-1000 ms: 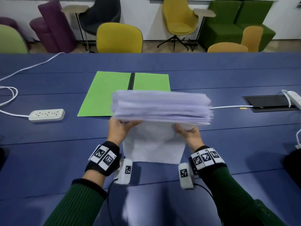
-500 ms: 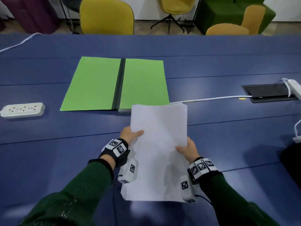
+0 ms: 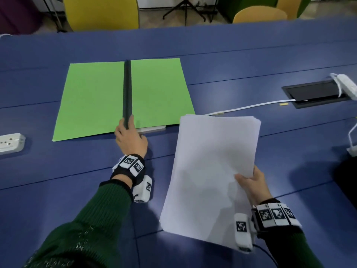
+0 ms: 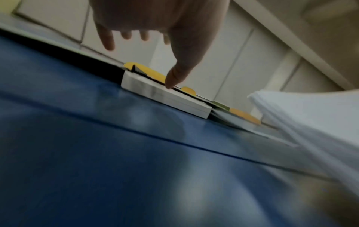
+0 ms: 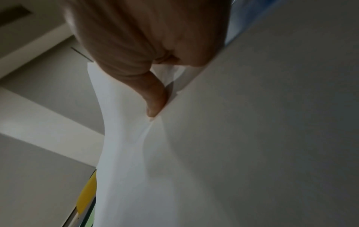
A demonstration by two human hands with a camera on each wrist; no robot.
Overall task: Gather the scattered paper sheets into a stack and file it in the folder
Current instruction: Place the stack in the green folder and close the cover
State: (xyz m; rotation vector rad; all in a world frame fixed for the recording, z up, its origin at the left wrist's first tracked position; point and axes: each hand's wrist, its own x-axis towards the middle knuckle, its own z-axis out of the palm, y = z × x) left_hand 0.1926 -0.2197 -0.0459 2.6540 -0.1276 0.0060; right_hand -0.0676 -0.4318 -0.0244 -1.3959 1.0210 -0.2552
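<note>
My right hand [image 3: 253,182] holds the paper stack [image 3: 210,175] by its right edge: the thumb lies on top of the sheets and the other fingers are under them, so it pinches the stack. In the right wrist view the thumb [image 5: 155,98] presses on the top sheet, and the paper bends a little there. The stack is lifted above the bench [image 3: 58,190], in front of me and to the right; its far left corner is just beside the near right corner of the folder [image 3: 92,97].

The green folder lies open and flat in the middle of the bench, with a dark spine [image 3: 127,89] between its two halves. My left hand [image 3: 131,140] is at the near end of this spine. Its fingers are straight and loosely spread, and they hold nothing. In the left wrist view the thumb tip [image 4: 170,83] touches a grey flat clip bar [image 4: 165,96], which sticks out at the near edge of the folder.

A white power strip [image 3: 9,145] lies at the left edge of the bench. Toward the right edge there is a black cable hatch [image 3: 314,93], and a white cable [image 3: 251,107] runs from it toward the folder.
</note>
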